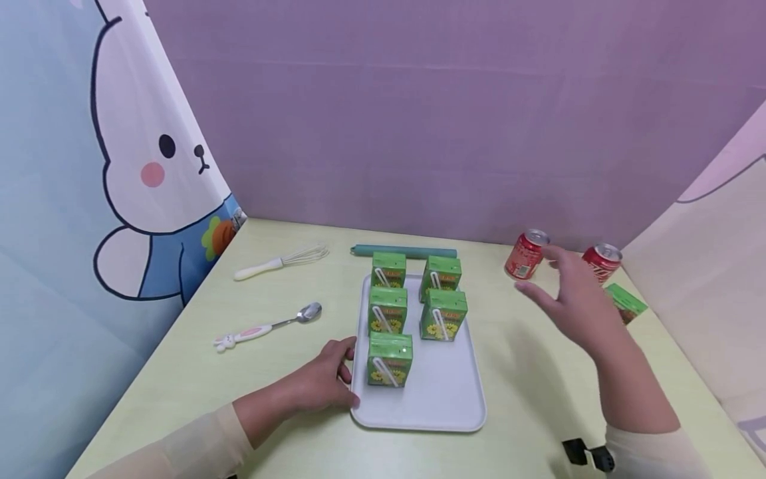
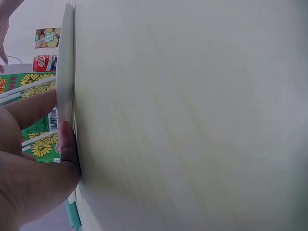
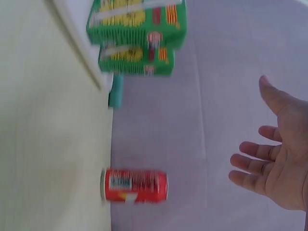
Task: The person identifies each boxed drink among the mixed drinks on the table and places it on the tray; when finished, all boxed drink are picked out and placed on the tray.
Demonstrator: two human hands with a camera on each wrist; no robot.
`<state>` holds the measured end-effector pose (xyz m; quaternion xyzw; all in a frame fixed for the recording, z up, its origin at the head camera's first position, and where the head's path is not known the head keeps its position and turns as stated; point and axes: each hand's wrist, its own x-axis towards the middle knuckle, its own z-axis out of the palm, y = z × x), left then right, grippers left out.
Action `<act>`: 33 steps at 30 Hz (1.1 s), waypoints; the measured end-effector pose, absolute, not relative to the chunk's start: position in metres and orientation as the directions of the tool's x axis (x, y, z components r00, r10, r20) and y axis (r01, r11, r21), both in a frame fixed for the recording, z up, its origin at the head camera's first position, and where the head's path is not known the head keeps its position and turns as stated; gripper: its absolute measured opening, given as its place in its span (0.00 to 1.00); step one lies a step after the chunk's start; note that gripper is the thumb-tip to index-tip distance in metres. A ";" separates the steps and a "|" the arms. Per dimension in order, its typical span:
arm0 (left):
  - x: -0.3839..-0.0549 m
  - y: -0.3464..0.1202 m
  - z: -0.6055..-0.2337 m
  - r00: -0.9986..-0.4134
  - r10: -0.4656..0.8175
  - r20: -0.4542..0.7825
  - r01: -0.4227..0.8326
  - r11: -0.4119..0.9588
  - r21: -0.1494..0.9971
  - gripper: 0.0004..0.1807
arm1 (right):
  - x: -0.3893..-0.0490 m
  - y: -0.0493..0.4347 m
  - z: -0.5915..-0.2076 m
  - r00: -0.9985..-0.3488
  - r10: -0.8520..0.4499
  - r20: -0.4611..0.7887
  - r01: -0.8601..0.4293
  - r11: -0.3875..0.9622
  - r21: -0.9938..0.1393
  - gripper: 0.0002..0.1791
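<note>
My left hand (image 1: 326,379) holds the left rim of a white tray (image 1: 443,406), thumb and bent fingers against its edge. Several green drink cartons (image 1: 389,359) with straws on their fronts stand on the tray in two columns, three on the left and two on the right. My right hand (image 1: 583,303) is raised above the table to the right of the tray, thumb and fingers spread, holding nothing. Beyond its fingertips in the head view stands a red soda can (image 1: 526,256). A second red can (image 1: 601,261) and another green carton (image 1: 625,303) are partly hidden behind this hand.
A teal stick (image 1: 407,251) lies behind the tray. On the left of the table (image 1: 287,372) are a whisk (image 1: 281,261) with a white handle and a spoon (image 1: 269,327) with a rabbit-shaped handle end. A purple cloth (image 1: 419,133) hangs at the back edge.
</note>
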<state>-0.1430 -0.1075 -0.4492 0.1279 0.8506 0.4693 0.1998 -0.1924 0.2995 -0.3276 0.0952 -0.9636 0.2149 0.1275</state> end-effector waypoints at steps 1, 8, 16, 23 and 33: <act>-0.143 -0.107 -0.449 -0.888 0.404 -0.221 0.029 0.528 0.849 0.59 | -0.193 0.307 -0.328 -0.950 -0.120 0.288 -0.229 0.894 -0.386 0.49; -0.143 -0.108 -0.450 -0.888 0.399 -0.229 0.027 0.541 0.840 0.59 | -0.202 0.355 -0.333 -0.959 0.031 0.280 -0.085 0.916 -0.392 0.52; -0.144 -0.109 -0.450 -0.887 0.398 -0.235 0.027 0.552 0.834 0.58 | -0.206 0.409 -0.351 -0.957 0.211 0.198 0.104 0.890 -0.444 0.58; -0.143 -0.108 -0.450 -0.889 0.400 -0.224 0.028 0.535 0.844 0.59 | -0.210 0.437 -0.369 -0.953 0.271 0.137 0.182 0.872 -0.454 0.61; -0.143 -0.108 -0.449 -0.888 0.398 -0.232 0.028 0.549 0.835 0.58 | -0.225 0.457 -0.406 -0.958 0.282 0.045 0.230 0.856 -0.464 0.64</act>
